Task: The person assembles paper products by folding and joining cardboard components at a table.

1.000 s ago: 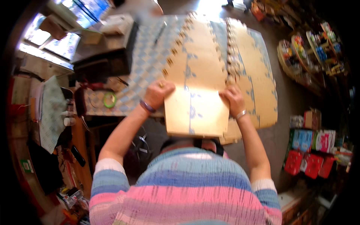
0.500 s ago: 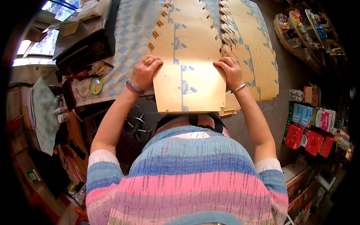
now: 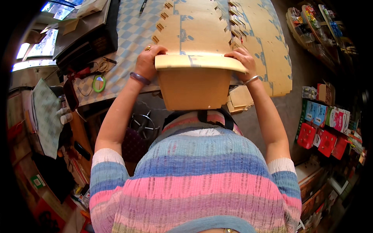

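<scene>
A tan cardboard sheet (image 3: 200, 61) curves across the near edge of the table. Its blue-grey printed side shows as a narrow band, and a plain tan cardboard panel (image 3: 194, 89) spans from below the band toward my waist. My left hand (image 3: 149, 60), with a gold ring and a purple bangle, is closed on the sheet's left end. At the right end my right hand (image 3: 245, 64), wearing a silver bangle, grips it with fingers over the top. Whether the band and panel are one piece I cannot tell. Beyond lies a long row of overlapping printed cardboard sheets (image 3: 202, 27) with notched sides.
More overlapping sheets (image 3: 268, 50) lie on the right. A checked cloth (image 3: 134, 42) covers the table. A dark boxy appliance (image 3: 87, 37) and a green-rimmed oval object (image 3: 99, 83) are at left. Small cardboard pieces (image 3: 240, 99) sit below right; a wheeled stool base (image 3: 143, 126) stands beneath.
The sheet was flat with its printed face up; now it is bent, and a plain tan panel shows below it. Both hands shifted slightly away from me, and the right one's fingers reach over the edge.
</scene>
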`<action>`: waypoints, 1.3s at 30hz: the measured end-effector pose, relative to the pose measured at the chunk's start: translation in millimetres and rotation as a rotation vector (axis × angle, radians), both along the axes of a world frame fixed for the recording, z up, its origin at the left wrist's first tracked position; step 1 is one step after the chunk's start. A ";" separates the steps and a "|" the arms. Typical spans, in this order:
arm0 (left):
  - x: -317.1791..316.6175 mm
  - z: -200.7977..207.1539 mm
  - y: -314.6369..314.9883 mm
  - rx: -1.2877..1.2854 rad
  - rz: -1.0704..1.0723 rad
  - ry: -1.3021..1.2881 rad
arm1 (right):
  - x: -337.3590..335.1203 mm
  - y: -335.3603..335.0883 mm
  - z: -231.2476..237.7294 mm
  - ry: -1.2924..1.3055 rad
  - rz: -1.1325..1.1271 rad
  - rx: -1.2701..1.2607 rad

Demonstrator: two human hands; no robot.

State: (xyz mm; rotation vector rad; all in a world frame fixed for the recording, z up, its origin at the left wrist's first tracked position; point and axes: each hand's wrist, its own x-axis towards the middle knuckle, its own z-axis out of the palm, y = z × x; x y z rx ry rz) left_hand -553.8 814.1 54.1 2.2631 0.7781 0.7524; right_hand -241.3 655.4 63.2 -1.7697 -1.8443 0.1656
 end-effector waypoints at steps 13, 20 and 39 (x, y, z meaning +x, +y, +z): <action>17.9 -15.4 23.9 -0.258 0.262 0.201 | 0.3 32.4 -5.1 0.086 -0.385 -0.357; 20.3 -7.1 24.3 -0.312 0.270 0.245 | -1.1 39.8 -3.9 0.016 -0.419 -0.404; 27.6 -7.4 18.1 0.289 0.269 0.577 | -19.3 52.7 -3.8 -0.485 -0.140 -0.062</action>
